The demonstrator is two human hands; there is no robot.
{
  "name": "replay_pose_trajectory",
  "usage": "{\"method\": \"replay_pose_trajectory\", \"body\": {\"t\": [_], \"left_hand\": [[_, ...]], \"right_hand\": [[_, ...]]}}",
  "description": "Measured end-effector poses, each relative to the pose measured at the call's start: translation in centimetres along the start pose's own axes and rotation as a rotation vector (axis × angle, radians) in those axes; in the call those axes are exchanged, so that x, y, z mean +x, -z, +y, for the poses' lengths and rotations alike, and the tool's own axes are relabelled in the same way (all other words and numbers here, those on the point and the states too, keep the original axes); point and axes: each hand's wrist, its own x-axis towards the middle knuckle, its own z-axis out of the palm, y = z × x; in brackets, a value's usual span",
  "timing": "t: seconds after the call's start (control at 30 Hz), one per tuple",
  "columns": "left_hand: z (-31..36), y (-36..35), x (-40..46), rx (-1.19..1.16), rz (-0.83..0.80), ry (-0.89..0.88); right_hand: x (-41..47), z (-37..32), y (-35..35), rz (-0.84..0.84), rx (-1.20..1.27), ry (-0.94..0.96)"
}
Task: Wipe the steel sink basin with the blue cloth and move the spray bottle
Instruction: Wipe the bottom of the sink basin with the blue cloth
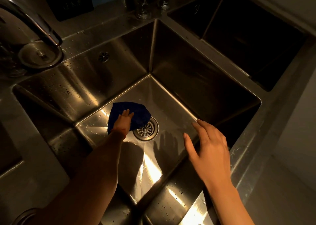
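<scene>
Pressing flat fingers on the soft blue cloth (130,116) beside the round drain (145,128), your left hand (124,121) works the steel basin (171,108) while your right hand (207,146) hovers spread, empty.

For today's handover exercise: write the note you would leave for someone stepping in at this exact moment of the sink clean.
Left hand: pressed flat on the blue cloth, at the bottom of the steel sink basin, just left of the drain, which the cloth partly overlaps.
Right hand: open, empty, fingers spread, hovering above the basin's right side.
Done: wiping is under way; the floor looks wet.
Left: droplets remain on the left wall and rim. The spray bottle is not in view, so find it and move it.
</scene>
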Motion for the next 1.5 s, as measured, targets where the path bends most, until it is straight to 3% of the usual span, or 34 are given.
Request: {"method": "replay_pose_trajectory", "body": {"t": [0.4,0.57,0.9,1.07,1.3,1.5], "left_hand": [[-1.7,-0.6,-1.7,-0.244,0.036,0.349],[-1.8,-0.7,-1.4,-0.189,0.022,0.318],[0.6,-0.1,-0.2,0.023,-0.042,0.026],[0.6,-0.8,-0.8,-0.071,0.021,0.086],[-1.6,-1.7,-2.0,-0.235,0.088,0.337],[-1.7,-1.4,-1.9,-0.228,0.078,0.331]], "right_hand": [[0.0,0.0,0.2,-0.011,0.013,-0.010],[0.1,0.0,0.2,-0.013,0.007,-0.012],[0.2,0.0,0.1,-0.004,0.006,-0.008],[0.1,0.1,0.0,-0.008,0.007,-0.013],[0.1,0.3,-0.1,0.000,-0.016,0.004],[0.1,0.1,-0.1,0.016,-0.066,0.052]]}}
